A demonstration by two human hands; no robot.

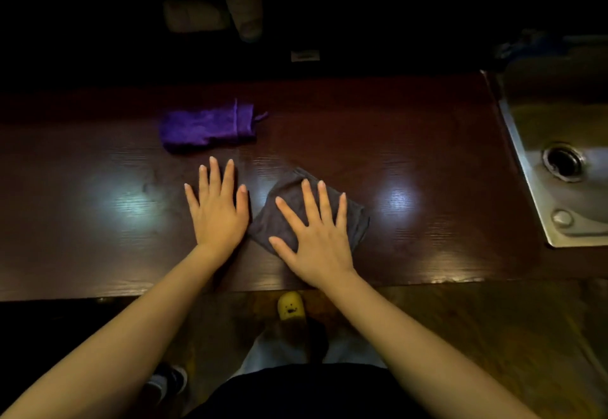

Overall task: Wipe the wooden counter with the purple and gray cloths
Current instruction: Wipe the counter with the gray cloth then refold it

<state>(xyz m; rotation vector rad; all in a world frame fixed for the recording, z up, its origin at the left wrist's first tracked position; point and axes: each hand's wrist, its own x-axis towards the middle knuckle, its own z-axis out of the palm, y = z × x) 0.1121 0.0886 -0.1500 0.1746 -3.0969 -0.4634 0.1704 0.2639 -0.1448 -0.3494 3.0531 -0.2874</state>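
A dark wooden counter (427, 162) runs across the view. The purple cloth (207, 127) lies folded on it, left of centre and towards the back, with no hand on it. A folded gray cloth (289, 198) lies near the front edge. My right hand (317, 232) rests flat on the gray cloth, fingers spread, pressing it to the wood. Just left of that cloth, my left hand (218, 208) lies flat on the bare counter with fingers apart, a short way in front of the purple cloth.
A steel sink (556, 188) with a round drain (563, 161) is set into the counter at the right. Dim containers (245, 13) stand in shadow behind the counter. Below the front edge are the floor, my feet and a yellow slipper (289, 308).
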